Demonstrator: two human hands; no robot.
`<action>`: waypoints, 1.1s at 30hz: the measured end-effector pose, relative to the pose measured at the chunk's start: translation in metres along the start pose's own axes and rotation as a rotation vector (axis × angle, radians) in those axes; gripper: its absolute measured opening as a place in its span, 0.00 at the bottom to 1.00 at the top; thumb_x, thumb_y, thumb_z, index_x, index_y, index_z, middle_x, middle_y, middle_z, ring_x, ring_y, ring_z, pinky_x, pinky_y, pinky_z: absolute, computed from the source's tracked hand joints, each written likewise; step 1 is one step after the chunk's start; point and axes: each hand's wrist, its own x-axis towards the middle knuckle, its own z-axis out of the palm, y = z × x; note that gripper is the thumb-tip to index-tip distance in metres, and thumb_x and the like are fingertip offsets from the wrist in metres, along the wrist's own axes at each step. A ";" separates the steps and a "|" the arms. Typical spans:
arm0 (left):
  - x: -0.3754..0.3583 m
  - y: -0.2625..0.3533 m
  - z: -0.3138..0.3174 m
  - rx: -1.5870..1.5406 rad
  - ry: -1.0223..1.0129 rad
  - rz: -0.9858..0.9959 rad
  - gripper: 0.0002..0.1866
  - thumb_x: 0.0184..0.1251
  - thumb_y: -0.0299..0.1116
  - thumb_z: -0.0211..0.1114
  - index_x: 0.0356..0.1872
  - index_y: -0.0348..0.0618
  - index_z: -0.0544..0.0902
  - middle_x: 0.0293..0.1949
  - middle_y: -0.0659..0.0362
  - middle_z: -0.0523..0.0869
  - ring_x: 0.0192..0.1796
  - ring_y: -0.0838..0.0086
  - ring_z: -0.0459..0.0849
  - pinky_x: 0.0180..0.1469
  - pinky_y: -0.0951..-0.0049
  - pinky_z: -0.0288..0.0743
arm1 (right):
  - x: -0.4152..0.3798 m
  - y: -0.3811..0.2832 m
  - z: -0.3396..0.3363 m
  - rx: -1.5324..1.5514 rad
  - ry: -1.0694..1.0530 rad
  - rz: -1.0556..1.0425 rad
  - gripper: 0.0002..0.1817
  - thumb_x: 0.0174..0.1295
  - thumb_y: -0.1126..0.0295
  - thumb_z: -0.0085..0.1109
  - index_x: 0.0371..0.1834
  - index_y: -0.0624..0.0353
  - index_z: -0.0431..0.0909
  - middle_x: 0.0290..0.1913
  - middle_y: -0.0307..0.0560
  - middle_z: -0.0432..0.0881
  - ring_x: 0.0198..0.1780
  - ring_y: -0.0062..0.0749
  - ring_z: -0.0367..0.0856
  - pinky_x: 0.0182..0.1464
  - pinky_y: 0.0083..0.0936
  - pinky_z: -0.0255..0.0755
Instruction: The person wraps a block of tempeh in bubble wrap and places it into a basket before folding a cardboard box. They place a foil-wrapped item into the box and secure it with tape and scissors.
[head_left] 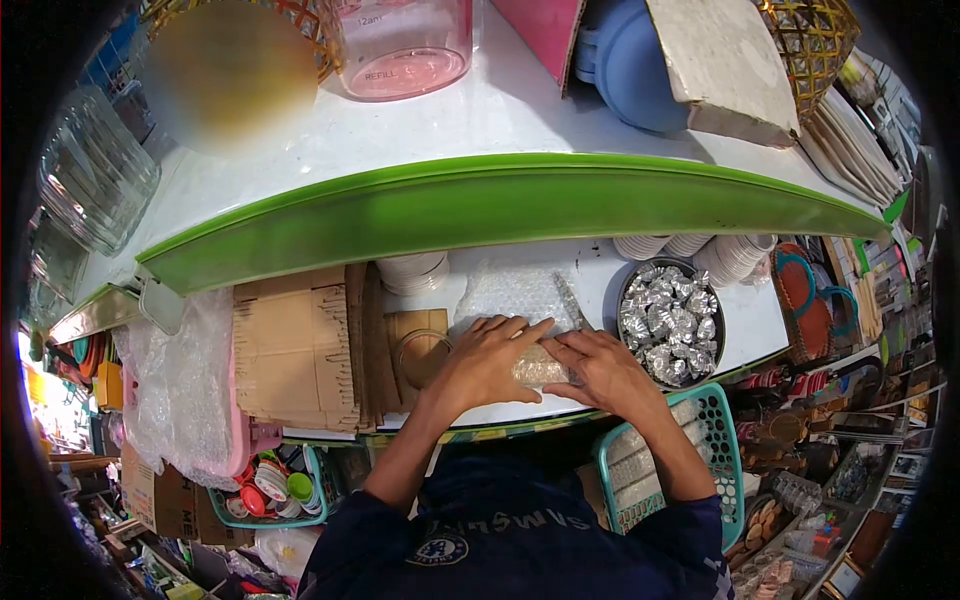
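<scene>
A small bundle in clear bubble wrap (pixel 540 370) lies on the white lower shelf, close to its front edge. My left hand (pixel 485 362) grips it from the left, fingers stretched over the top and thumb along the near side. From the right my right hand (pixel 603 368) holds the same bundle, fingers bent over it. What is inside the wrap cannot be made out. Behind my hands lies a loose bubble wrap sheet (pixel 508 288). A thin blade-like tool (pixel 570 296) rests at that sheet's right edge, beyond my right fingers.
To the right stands a round bowl of foil-wrapped pieces (pixel 668 318). Folded cardboard (pixel 295 360) and a tape roll (pixel 425 357) are at left. A green-edged upper shelf (pixel 510 200) overhangs the work area. Below right sits a teal basket (pixel 728 440) with wrapped bundles.
</scene>
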 end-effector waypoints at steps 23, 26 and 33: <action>-0.062 0.016 0.057 0.171 0.350 0.038 0.35 0.63 0.38 0.70 0.71 0.42 0.71 0.76 0.49 0.63 0.78 0.53 0.60 0.69 0.55 0.69 | -0.014 -0.009 0.013 0.059 0.118 0.033 0.34 0.61 0.56 0.68 0.69 0.58 0.72 0.55 0.53 0.80 0.55 0.49 0.78 0.59 0.40 0.71; -0.067 0.020 0.062 0.127 0.363 0.021 0.34 0.64 0.36 0.70 0.71 0.43 0.71 0.76 0.45 0.60 0.78 0.51 0.59 0.69 0.55 0.69 | -0.016 -0.010 0.012 0.092 0.111 0.035 0.33 0.60 0.57 0.69 0.67 0.58 0.73 0.56 0.55 0.80 0.56 0.51 0.78 0.60 0.40 0.71; -0.072 0.022 0.072 -0.194 0.401 -0.011 0.33 0.66 0.31 0.68 0.73 0.40 0.69 0.78 0.34 0.50 0.79 0.42 0.53 0.74 0.54 0.61 | -0.025 -0.008 0.024 0.243 0.111 0.092 0.30 0.58 0.59 0.72 0.62 0.58 0.75 0.55 0.57 0.80 0.57 0.52 0.78 0.60 0.42 0.71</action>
